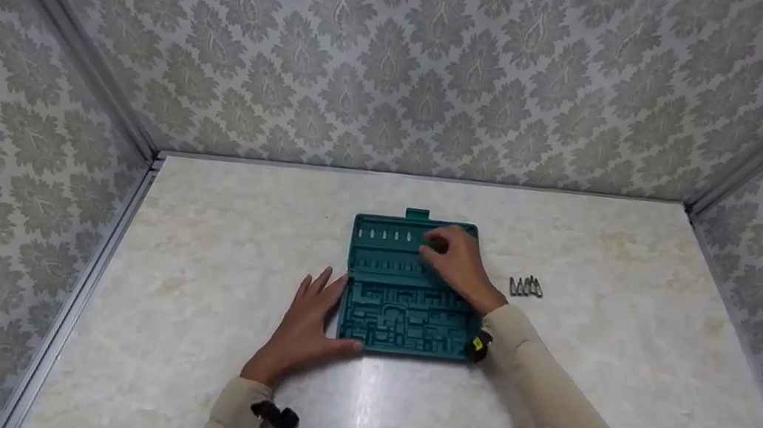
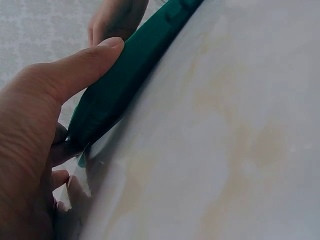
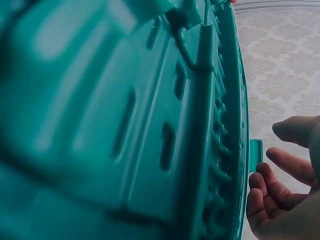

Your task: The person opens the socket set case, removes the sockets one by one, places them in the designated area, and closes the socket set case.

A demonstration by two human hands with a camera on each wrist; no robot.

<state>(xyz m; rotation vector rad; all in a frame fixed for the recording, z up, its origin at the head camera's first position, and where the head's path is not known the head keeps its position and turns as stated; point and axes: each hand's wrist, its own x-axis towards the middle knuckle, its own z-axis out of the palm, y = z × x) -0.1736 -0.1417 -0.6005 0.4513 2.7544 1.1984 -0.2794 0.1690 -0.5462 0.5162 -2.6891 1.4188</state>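
Note:
A teal plastic tool case [image 1: 409, 283] lies opened flat on the table, with moulded recesses in its near half. Along its far half runs a row of small pale marks [image 1: 384, 235], too small to tell whether bits or slots. My left hand [image 1: 306, 326] rests against the near left corner, fingers stretched along the side; its thumb [image 2: 92, 62] touches the case's near edge. Over the right part of the far half hovers my right hand [image 1: 454, 254]. In the right wrist view its thumb [image 3: 295, 131] and loosely bent fingers stand apart, with nothing visible between them.
Several small pointed metal pieces [image 1: 526, 286] lie in a cluster on the pale marbled table [image 1: 588, 392], right of the case. A latch tab [image 1: 417, 214] sticks out from the case's far edge. Patterned walls [image 1: 432, 64] enclose the table at the back and sides.

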